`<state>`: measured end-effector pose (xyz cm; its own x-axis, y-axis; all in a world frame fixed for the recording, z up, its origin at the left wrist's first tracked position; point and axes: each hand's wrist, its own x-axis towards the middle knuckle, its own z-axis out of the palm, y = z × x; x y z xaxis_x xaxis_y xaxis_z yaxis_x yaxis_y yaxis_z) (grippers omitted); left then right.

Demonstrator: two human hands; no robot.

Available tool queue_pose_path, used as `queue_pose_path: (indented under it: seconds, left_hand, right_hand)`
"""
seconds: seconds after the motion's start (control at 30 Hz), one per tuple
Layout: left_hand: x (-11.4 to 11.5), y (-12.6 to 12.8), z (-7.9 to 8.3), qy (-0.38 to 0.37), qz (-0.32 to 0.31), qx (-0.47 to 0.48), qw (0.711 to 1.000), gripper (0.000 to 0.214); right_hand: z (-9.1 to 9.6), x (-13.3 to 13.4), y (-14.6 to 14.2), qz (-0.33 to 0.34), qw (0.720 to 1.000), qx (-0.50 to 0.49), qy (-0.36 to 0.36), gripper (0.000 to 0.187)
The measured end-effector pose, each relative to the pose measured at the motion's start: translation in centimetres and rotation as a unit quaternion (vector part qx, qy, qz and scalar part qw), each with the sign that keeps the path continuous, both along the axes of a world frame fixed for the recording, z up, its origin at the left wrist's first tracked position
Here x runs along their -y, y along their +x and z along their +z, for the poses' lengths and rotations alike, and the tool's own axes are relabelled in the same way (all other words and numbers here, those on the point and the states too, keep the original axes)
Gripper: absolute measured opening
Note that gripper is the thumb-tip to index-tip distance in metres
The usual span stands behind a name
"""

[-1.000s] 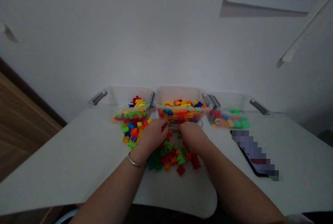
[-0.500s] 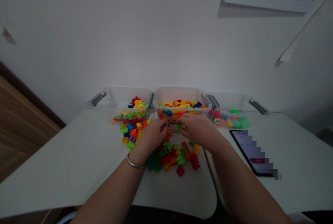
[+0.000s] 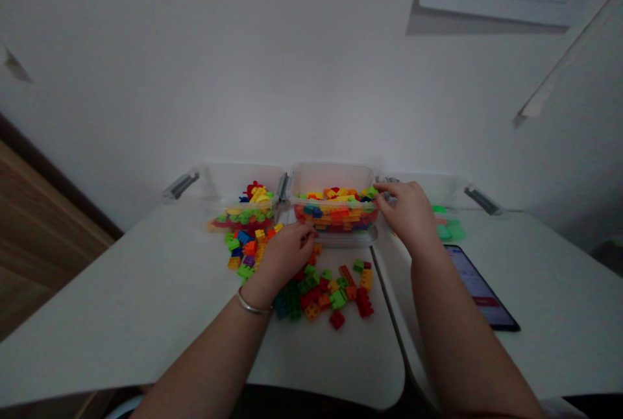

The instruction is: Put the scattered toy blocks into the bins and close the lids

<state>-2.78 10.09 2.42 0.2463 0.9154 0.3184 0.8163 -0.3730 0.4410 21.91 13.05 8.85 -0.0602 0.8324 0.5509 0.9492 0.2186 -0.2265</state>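
Green brick [image 3: 372, 192] right at the fingertips of the right hand [image 3: 406, 215], by the rim of the middle clear plastic bin [image 3: 331, 176]; left hand [image 3: 287, 257] curled beside loose bricks [image 3: 316, 292], can't tell if either's gripping (phone [image 3: 479, 286] text too small to read from here).

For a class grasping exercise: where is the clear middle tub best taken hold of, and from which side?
Probably by the grey side handle of the clear middle tub, from the left: it juts from the rim, clear of the bricks.

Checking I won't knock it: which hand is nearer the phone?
Right. The right hand is just up and left of the phone, not touching it; the left hand is much farther left, over the loose toy bricks.
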Motion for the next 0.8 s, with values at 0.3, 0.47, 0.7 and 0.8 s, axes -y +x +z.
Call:
queue_pose_path:
  seconds: [0.3,0.47,0.7,0.8]
  left_hand:
    - [0.1,0.2,0.1,0.0,-0.005,0.005,1.0,0.022]
    - [0.0,0.2,-0.1,0.0,-0.003,0.001,1.0,0.022]
    - [0.0,0.0,0.0,0.001,-0.003,0.006,1.0,0.022]
    - [0.0,0.0,0.0,0.003,-0.002,0.004,1.0,0.022]
  right_hand:
    - [-0.4,-0.3,-0.4,-0.051,0.996,-0.065,-0.018,0.03]
    - [-0.1,0.0,-0.9,-0.065,0.997,0.01,-0.037,0.036]
    - [1.9,2.0,-0.6,0.028,0.999,-0.013,-0.017,0.029]
    - [2.8,3.4,-0.7,0.085,0.99,-0.007,-0.111,0.023]
